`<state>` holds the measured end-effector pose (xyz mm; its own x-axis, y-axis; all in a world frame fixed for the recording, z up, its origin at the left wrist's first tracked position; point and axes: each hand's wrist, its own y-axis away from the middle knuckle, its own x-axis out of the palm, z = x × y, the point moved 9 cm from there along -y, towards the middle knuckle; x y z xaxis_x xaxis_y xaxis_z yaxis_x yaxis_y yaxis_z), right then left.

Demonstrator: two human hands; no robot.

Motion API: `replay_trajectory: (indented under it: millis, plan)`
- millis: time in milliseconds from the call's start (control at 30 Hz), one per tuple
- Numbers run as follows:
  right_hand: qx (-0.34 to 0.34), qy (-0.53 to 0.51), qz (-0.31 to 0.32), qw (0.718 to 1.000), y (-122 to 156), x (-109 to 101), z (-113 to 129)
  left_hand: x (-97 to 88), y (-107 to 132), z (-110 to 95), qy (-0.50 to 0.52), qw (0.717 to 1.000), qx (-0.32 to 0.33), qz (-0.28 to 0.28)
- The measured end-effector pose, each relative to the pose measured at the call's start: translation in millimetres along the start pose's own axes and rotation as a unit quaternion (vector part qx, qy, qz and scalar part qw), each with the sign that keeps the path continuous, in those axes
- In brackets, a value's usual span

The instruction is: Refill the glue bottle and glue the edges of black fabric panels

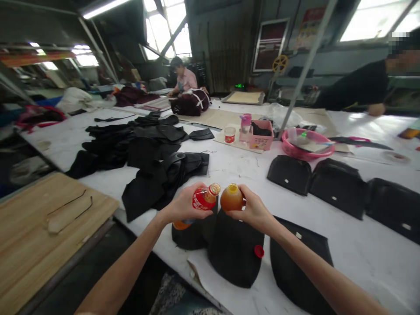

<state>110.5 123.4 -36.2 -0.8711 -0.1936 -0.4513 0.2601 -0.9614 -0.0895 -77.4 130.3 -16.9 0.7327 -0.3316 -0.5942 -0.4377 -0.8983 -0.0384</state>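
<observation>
My left hand [183, 202] is wrapped round a plastic drink bottle [202, 199] with a red label. The bottle's mouth is uncapped and tilts up to the right; orange shows at its lower end below my hand. In my right hand [256, 208] is a small rounded bottle [230, 199] of cloudy orange-brown liquid, its open yellowish mouth facing up. The two bottles are close together, their necks side by side. Below them, a red bottle cap [259, 251] lies on a black curved panel [236, 253].
Black cut pieces [144, 144] are heaped on the white table [236, 166] at left. More black panels [339, 186] lie at right. Beyond are a pink basin [307, 148], pink box [261, 141] and tub [229, 134]. Glasses [67, 214] rest on a wooden board [36, 236]. Two people work nearby.
</observation>
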Motion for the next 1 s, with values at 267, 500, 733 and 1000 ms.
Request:
replay_trajectory:
  millis: [267,500,733,1000]
  plan:
    - [-0.059,0.022,0.15,0.987,-7.0,107.2,71.8,-56.9,125.4,37.9,-0.039,0.989,-0.07,-0.121]
    - [-0.117,0.043,0.255,0.959,-3.4,198.3,106.2,-78.8,228.2,68.3,-0.024,0.966,-0.151,-0.207]
    - [-0.171,0.09,0.332,0.923,5.2,258.4,133.2,-83.4,292.1,92.7,-0.001,0.938,-0.204,-0.28]
    - [-0.24,0.168,0.384,0.876,6.1,298.4,158.0,-83.7,328.5,112.0,0.005,0.915,-0.215,-0.342]
